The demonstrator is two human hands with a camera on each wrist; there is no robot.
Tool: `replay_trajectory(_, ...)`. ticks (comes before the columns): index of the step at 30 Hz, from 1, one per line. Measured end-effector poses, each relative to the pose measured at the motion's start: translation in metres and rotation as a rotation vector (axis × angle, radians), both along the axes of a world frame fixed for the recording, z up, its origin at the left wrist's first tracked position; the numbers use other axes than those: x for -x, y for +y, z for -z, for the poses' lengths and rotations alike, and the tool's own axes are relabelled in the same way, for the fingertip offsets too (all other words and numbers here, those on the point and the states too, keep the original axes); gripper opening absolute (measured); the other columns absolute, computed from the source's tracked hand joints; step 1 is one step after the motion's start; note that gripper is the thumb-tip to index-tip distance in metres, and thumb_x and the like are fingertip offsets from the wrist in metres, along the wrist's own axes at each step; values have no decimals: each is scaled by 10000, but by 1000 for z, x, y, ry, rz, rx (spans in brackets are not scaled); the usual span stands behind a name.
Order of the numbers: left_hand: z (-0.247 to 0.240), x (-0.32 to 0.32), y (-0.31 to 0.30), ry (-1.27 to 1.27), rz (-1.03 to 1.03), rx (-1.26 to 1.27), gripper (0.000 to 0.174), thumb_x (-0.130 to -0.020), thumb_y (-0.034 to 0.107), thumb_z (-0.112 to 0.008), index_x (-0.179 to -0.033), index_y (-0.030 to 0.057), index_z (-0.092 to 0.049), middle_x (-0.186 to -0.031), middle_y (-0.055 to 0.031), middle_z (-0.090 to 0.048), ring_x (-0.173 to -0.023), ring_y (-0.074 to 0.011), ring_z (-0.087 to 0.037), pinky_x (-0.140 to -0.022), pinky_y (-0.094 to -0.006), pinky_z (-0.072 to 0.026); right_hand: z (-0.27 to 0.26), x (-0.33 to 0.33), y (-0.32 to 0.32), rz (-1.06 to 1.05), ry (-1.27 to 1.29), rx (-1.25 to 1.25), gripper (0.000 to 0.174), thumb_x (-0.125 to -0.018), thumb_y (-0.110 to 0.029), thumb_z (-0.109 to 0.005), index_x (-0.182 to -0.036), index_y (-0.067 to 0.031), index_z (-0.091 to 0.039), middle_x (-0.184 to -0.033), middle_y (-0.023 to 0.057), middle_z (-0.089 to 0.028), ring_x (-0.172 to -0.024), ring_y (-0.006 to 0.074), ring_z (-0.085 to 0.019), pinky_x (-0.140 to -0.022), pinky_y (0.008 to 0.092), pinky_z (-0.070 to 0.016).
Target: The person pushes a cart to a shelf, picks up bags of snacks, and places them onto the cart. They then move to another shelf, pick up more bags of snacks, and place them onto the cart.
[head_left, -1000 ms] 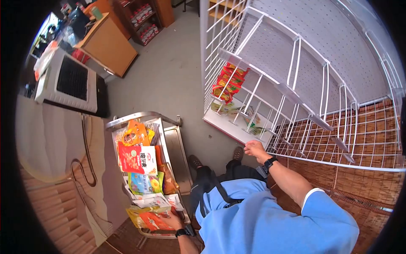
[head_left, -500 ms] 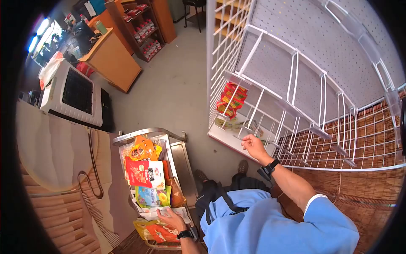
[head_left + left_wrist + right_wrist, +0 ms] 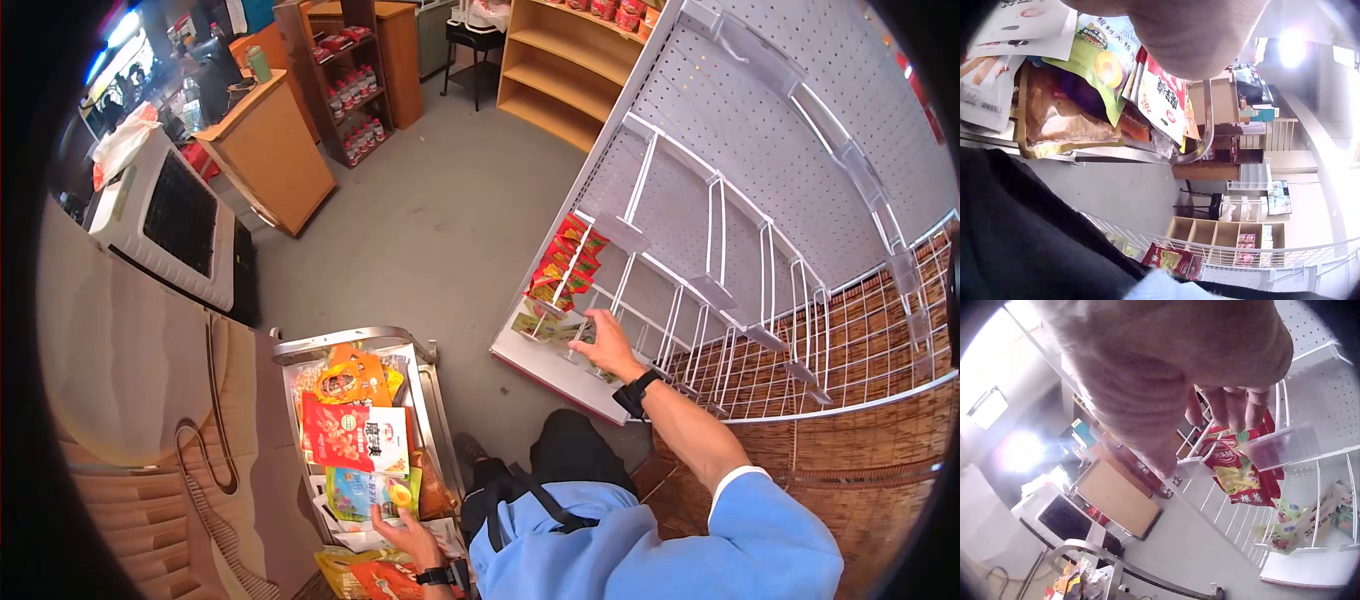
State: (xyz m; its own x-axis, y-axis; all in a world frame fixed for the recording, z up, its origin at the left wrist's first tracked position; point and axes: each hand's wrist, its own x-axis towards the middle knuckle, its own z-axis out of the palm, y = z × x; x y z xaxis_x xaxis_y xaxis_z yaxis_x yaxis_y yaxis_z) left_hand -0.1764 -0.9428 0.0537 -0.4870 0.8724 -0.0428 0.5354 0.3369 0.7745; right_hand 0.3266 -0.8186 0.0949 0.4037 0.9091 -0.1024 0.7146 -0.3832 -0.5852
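My left hand (image 3: 408, 542) lies palm up with fingers loosely spread over the near part of the cart (image 3: 435, 400), beside a blue-green pack (image 3: 350, 492). Around it are a red-and-white pack (image 3: 355, 435), white packs and a yellow-orange pack (image 3: 375, 578). In the left wrist view the hand (image 3: 1194, 31) covers part of the packs. Thumb and fingers parted, my right hand (image 3: 612, 348) holds nothing visible by the rack's lower hooks. Red packs (image 3: 565, 265) hang beyond it; the right wrist view shows its fingers before red packs (image 3: 1241, 478), contact unclear.
A white pegboard rack (image 3: 780, 130) with wire hooks stands at the right, green packs (image 3: 545, 325) low on it. At the left are a white air cooler (image 3: 120, 215) and a wooden counter (image 3: 275, 150). Wooden shelves (image 3: 570, 60) stand at the back.
My left hand has left the yellow and orange packs and moved up the cart toward the blue-green one. My right hand's fingers have spread apart. The view has turned, showing more back shelves.
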Motion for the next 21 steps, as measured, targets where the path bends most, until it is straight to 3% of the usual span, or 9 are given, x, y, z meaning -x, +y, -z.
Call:
replay_trajectory(6,-4,15,25,38,33,-70,492,-988,61,-553,-1434,-60,-385,-1446,-214,-430,-1330,-323,-440,-1138,-421,-335,26,-34,19,-85,-74,-60,651,-814,-322,-794,-1316,-7,-523,-1343,208,-529,-1285,384,-500,-1080,445,-425)
replay_trajectory(8,-17,4,35,-22,-51,-85,489,-980,59,-535,-1429,-64,-383,-1445,-224,-412,-1343,-352,-422,-1150,-447,-312,32,-56,34,12,-39,-58,605,-837,-292,-761,-1312,-3,-523,-1331,218,-539,-1280,392,-504,-1087,441,-420)
replay_trajectory(12,-34,-30,42,-73,-79,-55,478,-1003,76,-529,-1444,-43,-387,-1434,-195,-443,-1338,-341,-449,-1121,-431,-358,49,-100,69,149,12,-79,534,-876,-245,-710,-1308,-3,-511,-1317,222,-548,-1265,395,-525,-1074,443,-429)
replay_trajectory(18,-44,-64,30,-51,-4,-77,406,-1006,77,-550,-1381,-36,-447,-1429,-178,-460,-1284,-300,-507,-1059,-422,-432,88,-150,115,228,118,-315,498,-901,-236,-685,-1309,-11,-509,-1302,225,-562,-1263,398,-527,-1057,452,-438)
replay_trajectory(21,-56,-70,12,-9,-18,-80,362,-994,45,-552,-1337,-41,-478,-1428,-176,-466,-1259,-287,-526,-1036,-403,-457,93,-161,136,208,120,-289,492,-910,-230,-660,-1319,0,-513,-1302,240,-558,-1262,403,-525,-1064,456,-430)
